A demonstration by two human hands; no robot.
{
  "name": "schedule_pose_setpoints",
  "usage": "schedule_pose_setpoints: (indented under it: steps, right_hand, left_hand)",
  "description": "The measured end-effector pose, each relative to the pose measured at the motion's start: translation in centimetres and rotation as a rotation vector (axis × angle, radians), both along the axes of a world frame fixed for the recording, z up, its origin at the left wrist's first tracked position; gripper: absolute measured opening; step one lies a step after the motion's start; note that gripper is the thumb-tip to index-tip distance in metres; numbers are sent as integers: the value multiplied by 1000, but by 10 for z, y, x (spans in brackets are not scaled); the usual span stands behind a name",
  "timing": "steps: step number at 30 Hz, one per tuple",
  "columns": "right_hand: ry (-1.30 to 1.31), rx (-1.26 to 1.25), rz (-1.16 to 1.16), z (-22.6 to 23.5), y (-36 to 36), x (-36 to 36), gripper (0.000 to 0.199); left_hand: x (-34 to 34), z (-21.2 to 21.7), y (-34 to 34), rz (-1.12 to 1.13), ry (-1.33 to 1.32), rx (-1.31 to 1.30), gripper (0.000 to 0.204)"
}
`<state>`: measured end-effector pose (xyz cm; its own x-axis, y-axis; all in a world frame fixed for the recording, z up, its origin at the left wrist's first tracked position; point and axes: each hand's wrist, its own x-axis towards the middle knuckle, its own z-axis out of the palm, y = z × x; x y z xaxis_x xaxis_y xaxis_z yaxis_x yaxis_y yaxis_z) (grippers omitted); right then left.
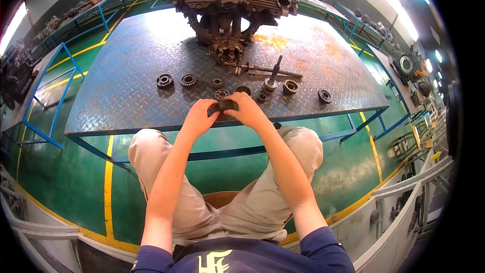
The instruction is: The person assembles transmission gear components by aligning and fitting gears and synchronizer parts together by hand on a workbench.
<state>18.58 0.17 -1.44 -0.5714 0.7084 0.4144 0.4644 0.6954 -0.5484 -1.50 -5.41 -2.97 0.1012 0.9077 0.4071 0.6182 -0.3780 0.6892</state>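
Both hands grip one dark, ring-like gear (227, 105) at the table's near edge. My left hand (201, 115) closes on its left side, and my right hand (247, 109) has the right side; the fingers partly cover it. Just beyond my fingers lie a small gear (221, 94) and a dark toothed gear (243, 90). A smaller gear (216, 83) sits behind them. To the left rest two gears, one dark (164, 81) and one lighter (189, 80). On the right are an upright gear shaft (271, 83), a small ring (261, 98), a tall gear (290, 87) and another gear (325, 96).
The metal tread-plate table (121, 91) has a blue frame. A large engine assembly (232, 0) stands at its far side, with a long shaft (273, 70) lying before it. Side benches (81, 17) carry machine parts. My knees are beneath the table's near edge.
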Motion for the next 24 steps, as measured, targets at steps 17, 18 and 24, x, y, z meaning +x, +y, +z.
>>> schedule_pose_setpoints:
  steps: [17,18,24]
  right_hand:
    - [18,-32,25,4,3,4,32]
    - [60,63,19,5,0,3,30]
    - [-13,77,49,10,-5,-2,29]
  left_hand:
    - [-5,12,-3,41,107,-82,36]
    - [-3,13,-7,27,34,-6,36]
    - [-3,14,-8,-9,41,-12,34]
